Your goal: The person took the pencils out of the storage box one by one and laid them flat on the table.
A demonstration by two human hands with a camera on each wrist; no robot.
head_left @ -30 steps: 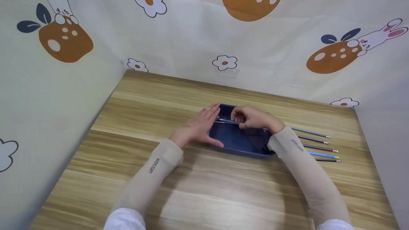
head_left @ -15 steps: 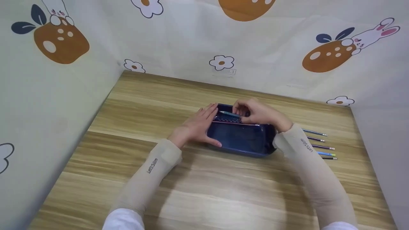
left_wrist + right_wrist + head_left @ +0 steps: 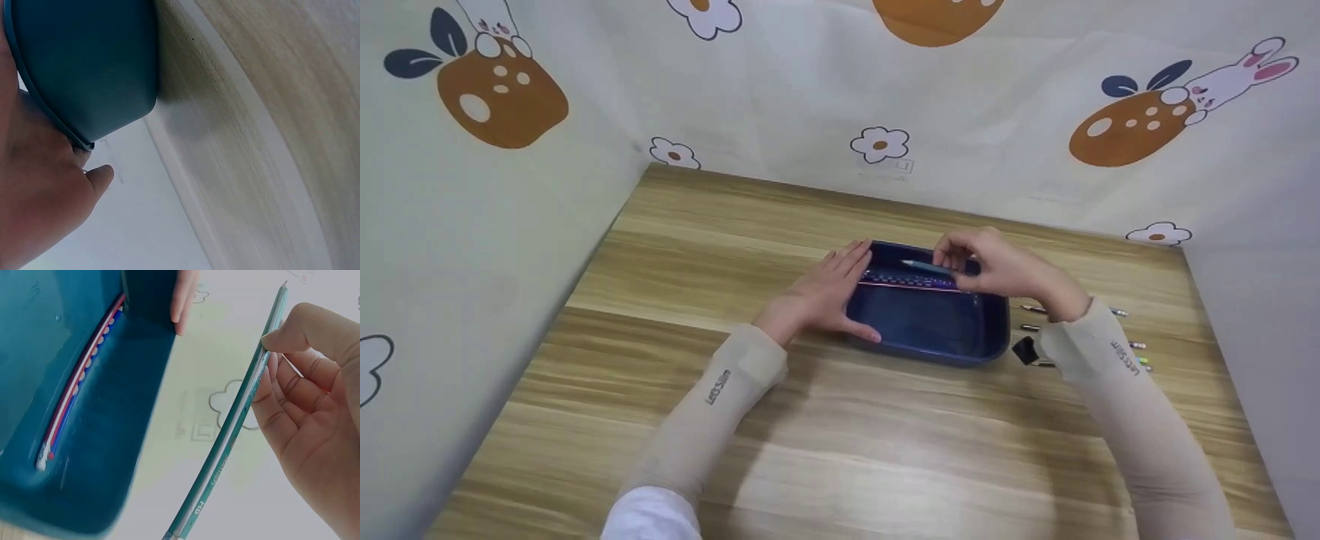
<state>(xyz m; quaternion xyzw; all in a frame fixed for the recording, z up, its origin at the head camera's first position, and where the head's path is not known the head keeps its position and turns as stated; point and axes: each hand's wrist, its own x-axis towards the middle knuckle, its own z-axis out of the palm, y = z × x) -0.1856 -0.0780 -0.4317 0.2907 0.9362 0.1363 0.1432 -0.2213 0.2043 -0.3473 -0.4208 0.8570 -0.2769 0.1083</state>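
My right hand (image 3: 997, 262) pinches a green HB pencil (image 3: 225, 422) between thumb and fingers, over the back right part of a dark blue bin (image 3: 926, 354). The pencil's sharpened tip points left in the head view. Two pencils, a red-and-white striped one (image 3: 76, 379) and a blue one with pale dots (image 3: 72, 402), lie side by side on the bin's floor, along its back wall. At the bin's left end, my left hand (image 3: 825, 300) rests across the rim with straight fingers and thumb spread apart. The left wrist view shows the bin's outer wall (image 3: 90, 73) beside that hand.
Several pencils (image 3: 1119, 311) lie on the wooden table (image 3: 885, 450) right of the bin, partly hidden by the right forearm. A small black block (image 3: 1024, 350) sits at the right cuff. Patterned walls (image 3: 780, 97) stand behind and at both sides.
My right hand has lifted the green pencil from the bin and moved it right and slightly back. The left hand has stayed at the bin's left end.
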